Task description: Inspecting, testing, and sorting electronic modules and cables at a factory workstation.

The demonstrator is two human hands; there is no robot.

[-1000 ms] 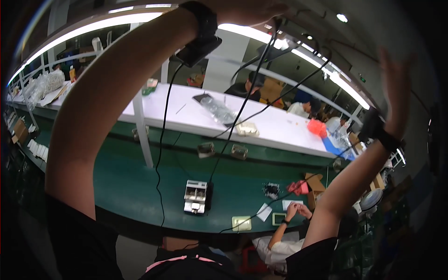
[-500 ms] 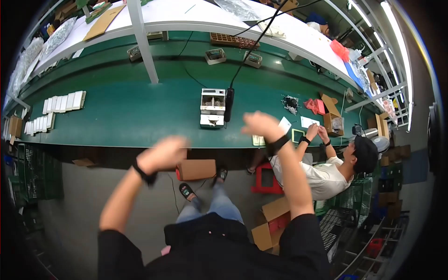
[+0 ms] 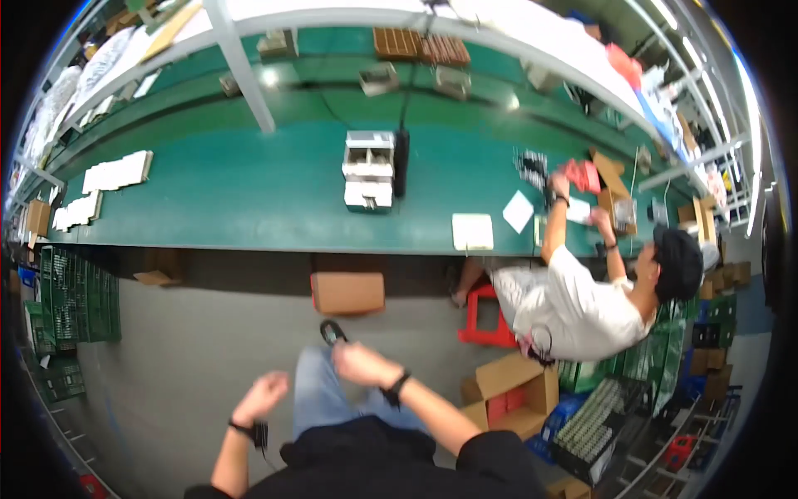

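Observation:
My left hand is low in front of my body, over the floor and away from the bench. Above my lap-level jeans, near the shoe, hangs my right hand. Both are blurred, so their fingers do not show clearly, and I see no object in either. Black bands circle both wrists. On the green bench stands a white device with two compartments, beside a black bar-shaped thing. A cream pad lies near the bench's front edge.
Stacks of white flat pieces lie at the bench's left. A co-worker sits at right beside a red stool, reaching among small black parts and a red bag. Cardboard boxes and green crates stand below.
My hands have dropped from near the bench edge down toward my body, the right one swinging inward to the left. The co-worker's arms have spread, one hand reaching toward the red bag.

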